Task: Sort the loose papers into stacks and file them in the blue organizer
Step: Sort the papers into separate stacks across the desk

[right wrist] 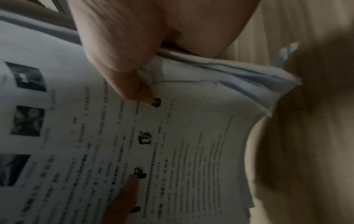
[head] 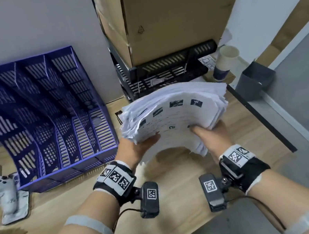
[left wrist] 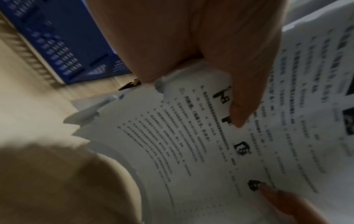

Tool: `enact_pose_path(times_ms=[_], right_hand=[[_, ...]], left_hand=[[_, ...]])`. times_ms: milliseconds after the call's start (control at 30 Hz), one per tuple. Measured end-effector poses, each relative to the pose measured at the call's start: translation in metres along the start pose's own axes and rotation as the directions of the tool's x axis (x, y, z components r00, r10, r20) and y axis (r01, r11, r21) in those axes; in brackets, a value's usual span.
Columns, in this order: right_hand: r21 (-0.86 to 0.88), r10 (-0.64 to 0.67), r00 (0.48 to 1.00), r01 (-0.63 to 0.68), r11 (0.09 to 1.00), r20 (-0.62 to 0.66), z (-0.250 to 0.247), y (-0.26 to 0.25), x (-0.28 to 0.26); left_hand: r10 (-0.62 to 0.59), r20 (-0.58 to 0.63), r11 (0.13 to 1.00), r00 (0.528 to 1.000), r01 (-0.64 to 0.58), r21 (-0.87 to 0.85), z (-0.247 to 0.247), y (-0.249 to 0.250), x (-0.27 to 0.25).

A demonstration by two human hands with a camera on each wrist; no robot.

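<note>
A thick, uneven stack of printed papers (head: 175,113) hangs above the wooden desk, its near edge bowed upward. My left hand (head: 134,148) grips the stack's near left corner, thumb on top. My right hand (head: 209,129) grips the near right corner the same way. The left wrist view shows my left hand (left wrist: 220,68) with its thumb pressed on the top sheet (left wrist: 191,144). In the right wrist view my right hand (right wrist: 124,60) pinches the stack (right wrist: 172,144) at its edge. The blue organizer (head: 51,122) stands on the desk to the left, its slots holding nothing.
A black mesh tray (head: 164,71) sits behind the papers under a large cardboard box (head: 172,10). A paper cup (head: 224,63) stands at the back right. A grey bin (head: 254,78) is beyond the desk's right edge. Small devices (head: 6,196) lie at the left.
</note>
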State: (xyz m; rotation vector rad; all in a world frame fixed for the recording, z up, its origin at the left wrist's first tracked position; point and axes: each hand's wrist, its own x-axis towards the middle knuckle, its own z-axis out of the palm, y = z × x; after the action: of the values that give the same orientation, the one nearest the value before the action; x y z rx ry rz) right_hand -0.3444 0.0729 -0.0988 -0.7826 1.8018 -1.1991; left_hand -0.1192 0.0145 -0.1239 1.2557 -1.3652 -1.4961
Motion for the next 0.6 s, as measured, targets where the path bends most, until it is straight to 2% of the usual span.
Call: enact_pose_path(times_ms=[100, 167, 267, 367, 467, 600], right_hand=[[-0.121, 0.128, 0.986, -0.115, 0.986, 0.109, 0.006, 0.024, -0.022], [-0.185, 0.153, 0.982, -0.131, 0.974, 0.108, 0.006, 0.036, -0.029], [-0.213, 0.095, 0.995, -0.084, 0.973, 0.041, 0.001, 0.036, -0.031], [-0.367, 0.054, 0.985, 0.01, 0.93, 0.162, 0.0, 0.033, -0.032], [-0.495, 0.218, 0.907, -0.013, 0.869, 0.359, 0.012, 0.052, -0.037], [-0.626, 0.351, 0.821, 0.01, 0.78, 0.45, 0.043, 0.082, -0.048]], left_hand=[[-0.119, 0.052, 0.99, 0.992, 0.114, 0.081, -0.001, -0.02, -0.016], [-0.143, -0.003, 0.981, 0.99, 0.142, 0.13, 0.002, -0.025, -0.022], [-0.162, -0.089, 0.97, 0.983, 0.175, 0.166, -0.001, -0.02, -0.028], [-0.234, -0.025, 0.954, 0.972, 0.235, 0.188, -0.017, -0.023, -0.04], [-0.396, 0.011, 0.876, 0.918, 0.374, 0.305, -0.037, -0.042, -0.061], [-0.536, -0.015, 0.774, 0.844, 0.499, 0.389, -0.062, -0.07, -0.097]])
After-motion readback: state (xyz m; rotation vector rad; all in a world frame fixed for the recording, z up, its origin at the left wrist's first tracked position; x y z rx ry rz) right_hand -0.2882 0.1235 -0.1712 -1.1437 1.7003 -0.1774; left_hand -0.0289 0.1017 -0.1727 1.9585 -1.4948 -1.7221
